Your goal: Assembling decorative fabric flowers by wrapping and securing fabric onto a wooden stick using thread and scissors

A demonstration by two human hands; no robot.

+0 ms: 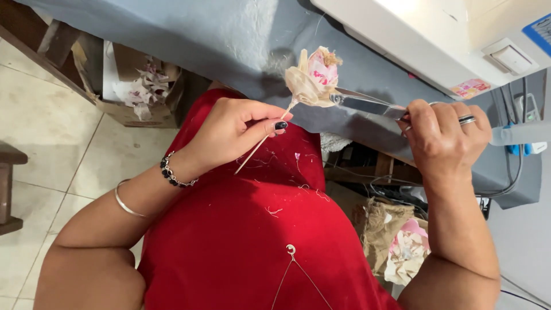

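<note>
**Fabric flower on a stick, scissors at its base**

Hands work close together above a red-clad lap, in front of a table (189, 40) covered with grey-blue cloth. The left hand (229, 129) is closed in a pinch, thumb and fingertips gripping a thin wooden stick (261, 143) that slants up to the right. At the top of the stick sits a fabric flower (314, 77), cream outer petals around a pink-printed centre with a frayed tuft; it is held in the air just over the table's edge. The left wrist carries a dark bead bracelet (172, 172) and, further up the forearm, a thin silver bangle (127, 204).

The right hand (442, 135) is closed around the handles of a pair of scissors (367, 103); the metal blades point left, and their tips touch the flower's base. A ring shows on one finger.

On the table at upper right stands a white sewing machine (436, 34). A cardboard box (140, 86) of fabric scraps sits on the tiled floor at left. Another heap of burlap and pink scraps (396, 235) lies under the table at right.
</note>
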